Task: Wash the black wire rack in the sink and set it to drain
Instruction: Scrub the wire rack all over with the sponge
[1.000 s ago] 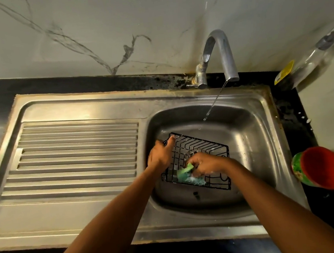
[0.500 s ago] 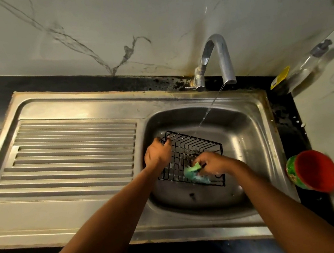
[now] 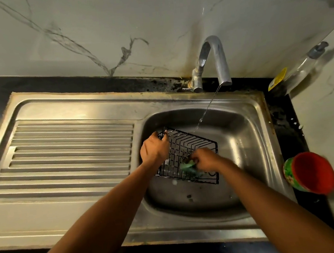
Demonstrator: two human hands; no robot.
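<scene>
Both hands grip: my left hand (image 3: 154, 150) curls round a corner of the black wire rack (image 3: 193, 142), and my right hand (image 3: 206, 160) pinches a soft green sponge (image 3: 186, 166). The rack seems light, stiff and wet-slick, so I'd hold its rim.

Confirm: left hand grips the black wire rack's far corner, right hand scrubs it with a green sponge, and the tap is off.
Wrong on the tap: it is on, and the head view shows a thin stream falling from its spout. The left hand, black wire rack, right hand and green sponge are as stated.
</scene>
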